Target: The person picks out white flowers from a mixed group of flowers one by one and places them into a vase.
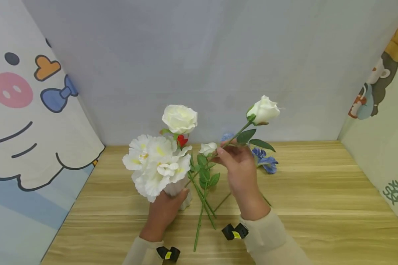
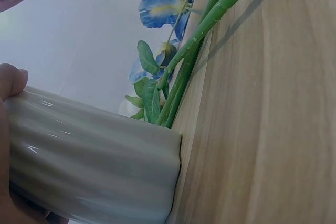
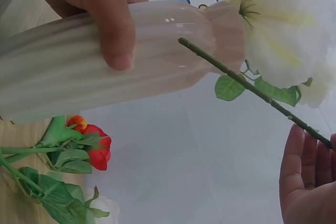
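Observation:
A ribbed off-white vase (image 3: 168,51) stands upright on the table, and my left hand (image 1: 166,209) grips its side. Out of its mouth rise big ruffled white flowers (image 1: 159,162) and an open white rose (image 1: 180,118). Between the thumb and fingers of my right hand (image 1: 243,176) is the stem of another white rose (image 1: 263,109), held up right of the vase. The stem's cut lower end (image 3: 191,46) points towards the vase's neck, outside its mouth. A small red bloom (image 1: 182,140) shows just below the open rose.
Several green stems (image 1: 203,209) lie crossed on the wooden table (image 1: 318,191) right of the vase. A white rose head (image 1: 208,148) and blue flowers (image 1: 268,162) lie farther back. A red rose (image 3: 100,148) shows low in the right wrist view. Behind stands a pale backdrop (image 1: 219,66).

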The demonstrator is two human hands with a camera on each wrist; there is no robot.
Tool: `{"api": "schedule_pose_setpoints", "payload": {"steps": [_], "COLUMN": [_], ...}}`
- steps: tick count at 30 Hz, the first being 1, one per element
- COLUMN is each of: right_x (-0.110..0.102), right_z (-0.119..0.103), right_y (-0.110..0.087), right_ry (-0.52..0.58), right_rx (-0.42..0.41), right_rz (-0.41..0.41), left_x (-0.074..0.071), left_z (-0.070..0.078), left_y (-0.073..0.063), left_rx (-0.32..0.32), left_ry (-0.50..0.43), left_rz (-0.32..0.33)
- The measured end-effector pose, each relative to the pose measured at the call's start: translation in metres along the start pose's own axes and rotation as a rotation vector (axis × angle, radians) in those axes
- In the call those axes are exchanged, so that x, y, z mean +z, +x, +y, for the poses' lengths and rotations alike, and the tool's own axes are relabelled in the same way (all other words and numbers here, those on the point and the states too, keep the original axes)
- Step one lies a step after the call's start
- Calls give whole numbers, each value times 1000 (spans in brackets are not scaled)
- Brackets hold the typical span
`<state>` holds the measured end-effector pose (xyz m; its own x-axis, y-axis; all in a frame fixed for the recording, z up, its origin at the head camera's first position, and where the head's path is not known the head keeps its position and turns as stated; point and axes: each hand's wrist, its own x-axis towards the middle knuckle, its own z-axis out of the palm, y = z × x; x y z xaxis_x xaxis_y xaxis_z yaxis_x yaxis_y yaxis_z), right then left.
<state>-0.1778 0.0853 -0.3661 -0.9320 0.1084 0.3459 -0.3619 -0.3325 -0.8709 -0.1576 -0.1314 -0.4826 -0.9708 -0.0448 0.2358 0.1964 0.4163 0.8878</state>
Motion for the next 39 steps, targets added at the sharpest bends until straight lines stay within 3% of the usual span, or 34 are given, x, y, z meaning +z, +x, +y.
{"api": "schedule_pose_setpoints", "payload": {"steps": [8,15,27,39], "right_x": [-2,5,16,29], "right_z": [-19,-31,-20,-10], "right_y": [21,28,21,14], "right_ry": [136,218,127,93], "right_rx": [-81,-133,-122,-107], "right_rz": [40,28,47,15], "left_x": [0,0,-1,-2], "left_z": [0,-4,-2,-2], "left_y": [0,-1,-1,-1], "left_rx": [-3,1,-31,-5], "left_ry": [4,-9,-7,0], "left_rz": [-10,-8,-34,-33]}}
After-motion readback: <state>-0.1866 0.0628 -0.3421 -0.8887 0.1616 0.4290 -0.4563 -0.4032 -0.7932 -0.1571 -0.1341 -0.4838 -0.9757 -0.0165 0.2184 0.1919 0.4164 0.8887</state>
